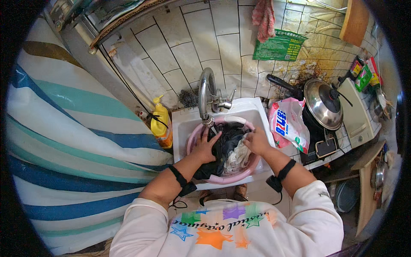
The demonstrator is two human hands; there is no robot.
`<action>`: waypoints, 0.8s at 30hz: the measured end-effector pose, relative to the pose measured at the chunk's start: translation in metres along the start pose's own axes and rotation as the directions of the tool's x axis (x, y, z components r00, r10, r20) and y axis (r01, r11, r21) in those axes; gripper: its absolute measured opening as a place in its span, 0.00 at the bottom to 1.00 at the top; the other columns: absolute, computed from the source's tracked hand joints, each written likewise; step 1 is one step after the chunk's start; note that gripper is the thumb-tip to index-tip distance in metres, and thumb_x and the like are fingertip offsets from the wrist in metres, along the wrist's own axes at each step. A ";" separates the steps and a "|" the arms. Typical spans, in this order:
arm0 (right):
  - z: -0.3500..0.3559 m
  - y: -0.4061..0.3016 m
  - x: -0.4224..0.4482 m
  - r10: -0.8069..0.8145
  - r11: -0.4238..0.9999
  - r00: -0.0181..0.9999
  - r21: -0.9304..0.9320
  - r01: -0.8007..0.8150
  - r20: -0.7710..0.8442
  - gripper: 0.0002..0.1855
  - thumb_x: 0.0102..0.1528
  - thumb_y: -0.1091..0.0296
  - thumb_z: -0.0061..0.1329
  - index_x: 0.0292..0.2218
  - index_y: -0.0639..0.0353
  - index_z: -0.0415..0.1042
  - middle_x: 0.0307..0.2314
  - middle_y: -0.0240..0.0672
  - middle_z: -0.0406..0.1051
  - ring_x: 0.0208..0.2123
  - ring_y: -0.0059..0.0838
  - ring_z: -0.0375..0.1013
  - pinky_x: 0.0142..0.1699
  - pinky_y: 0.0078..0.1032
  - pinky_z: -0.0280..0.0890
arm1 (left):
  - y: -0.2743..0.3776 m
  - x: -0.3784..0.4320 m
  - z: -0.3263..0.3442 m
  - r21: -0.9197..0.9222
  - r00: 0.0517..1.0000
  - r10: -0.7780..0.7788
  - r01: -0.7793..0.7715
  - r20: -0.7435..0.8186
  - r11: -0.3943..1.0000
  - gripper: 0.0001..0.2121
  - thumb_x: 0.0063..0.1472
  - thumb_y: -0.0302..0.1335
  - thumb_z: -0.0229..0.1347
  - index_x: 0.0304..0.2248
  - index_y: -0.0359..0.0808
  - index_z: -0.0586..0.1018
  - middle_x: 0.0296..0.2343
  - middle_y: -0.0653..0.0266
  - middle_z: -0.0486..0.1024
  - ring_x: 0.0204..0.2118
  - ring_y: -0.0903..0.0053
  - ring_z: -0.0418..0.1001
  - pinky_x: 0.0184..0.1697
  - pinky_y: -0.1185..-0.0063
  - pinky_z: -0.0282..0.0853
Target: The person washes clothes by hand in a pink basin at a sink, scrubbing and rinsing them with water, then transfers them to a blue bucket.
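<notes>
A pink plastic basin [236, 180] sits in a white sink [264, 112], with dark wet cloth [229, 136] and white cloth [237, 157] in it. Water runs from the curved metal faucet [203, 93] into the basin. Over the basin's left side, my left hand [205, 146] has its fingers spread beside the stream, above the dark cloth. My right hand [257, 141] is at the right rim with fingers curled against the upper end of the white cloth; whether they pinch it is hidden.
A yellow pump bottle [161, 123] stands left of the sink, beside a striped curtain [96, 141]. To the right are a detergent bag [287, 123], a lidded pan [322, 104] and a phone [326, 148]. A pink rag [263, 19] hangs on the tiled wall.
</notes>
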State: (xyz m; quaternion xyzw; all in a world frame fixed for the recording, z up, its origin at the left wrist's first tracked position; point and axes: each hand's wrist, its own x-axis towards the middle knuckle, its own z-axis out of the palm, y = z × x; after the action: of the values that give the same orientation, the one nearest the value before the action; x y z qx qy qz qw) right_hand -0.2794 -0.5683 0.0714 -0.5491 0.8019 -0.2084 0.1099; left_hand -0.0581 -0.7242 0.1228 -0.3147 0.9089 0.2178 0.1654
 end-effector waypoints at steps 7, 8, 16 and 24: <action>0.027 0.027 -0.043 0.056 0.965 0.985 0.262 -0.011 -0.163 0.29 0.49 0.73 0.52 0.51 0.60 0.58 0.37 0.52 0.69 0.34 0.54 0.71 0.37 0.43 0.69 | -0.010 0.034 0.035 -0.033 0.988 0.093 -0.089 0.126 0.995 0.56 0.40 0.33 0.70 0.62 0.68 0.42 0.63 0.43 0.34 0.63 0.37 0.36 0.64 0.55 0.45; 0.029 0.027 -0.049 0.280 0.812 0.955 0.508 -0.288 0.095 0.28 0.50 0.72 0.51 0.52 0.60 0.57 0.36 0.50 0.70 0.32 0.50 0.73 0.32 0.42 0.71 | -0.015 0.037 0.039 -0.040 0.987 0.130 -0.126 0.098 0.991 0.57 0.40 0.29 0.70 0.63 0.64 0.42 0.62 0.39 0.38 0.63 0.39 0.40 0.63 0.57 0.48; 0.076 0.070 -0.053 0.445 0.470 0.709 0.532 -0.704 0.547 0.18 0.50 0.70 0.49 0.44 0.63 0.67 0.28 0.41 0.72 0.23 0.39 0.75 0.23 0.39 0.73 | -0.035 0.051 0.053 -0.222 0.982 0.182 -0.166 0.053 0.961 0.57 0.40 0.18 0.66 0.64 0.56 0.41 0.61 0.38 0.41 0.62 0.45 0.49 0.61 0.64 0.56; 0.053 0.035 -0.053 0.566 0.436 0.682 0.534 -0.725 0.464 0.12 0.46 0.71 0.51 0.34 0.66 0.73 0.24 0.40 0.74 0.24 0.33 0.74 0.30 0.30 0.69 | -0.053 0.063 0.069 -0.284 0.977 0.211 -0.193 0.035 0.939 0.57 0.40 0.15 0.64 0.64 0.54 0.40 0.60 0.36 0.46 0.60 0.50 0.56 0.59 0.69 0.61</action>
State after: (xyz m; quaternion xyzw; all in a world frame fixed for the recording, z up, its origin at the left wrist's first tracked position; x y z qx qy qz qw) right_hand -0.2672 -0.5194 0.0051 -0.1357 0.7961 -0.3679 0.4609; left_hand -0.0597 -0.7580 0.0211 -0.2328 0.8907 0.3697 0.1257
